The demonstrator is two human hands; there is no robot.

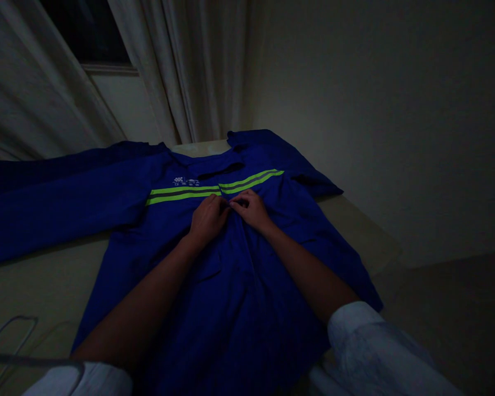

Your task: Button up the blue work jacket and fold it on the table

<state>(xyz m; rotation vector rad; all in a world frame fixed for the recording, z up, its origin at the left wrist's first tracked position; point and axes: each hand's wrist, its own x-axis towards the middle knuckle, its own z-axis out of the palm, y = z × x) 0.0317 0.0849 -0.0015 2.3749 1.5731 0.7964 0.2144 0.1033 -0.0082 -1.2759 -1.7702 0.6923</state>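
A blue work jacket [157,264] lies spread front side up, its collar away from me. A yellow-green reflective stripe crosses its chest, and a small white logo sits above the stripe on the left. At the front opening, just under the stripe, my left hand [209,215] pinches the fabric edge. Close beside it, my right hand [251,209] has thumb and finger pressed together on the same placket. The fingertips of both hands nearly meet. Whether a button or snap is between them is too dark and small to make out.
The jacket rests on a pale table [355,225] whose right edge shows. A thin cable [25,335] loops at the lower left. Curtains [181,66] hang behind, beside a dark window [91,30]. A plain wall [375,110] stands at the right.
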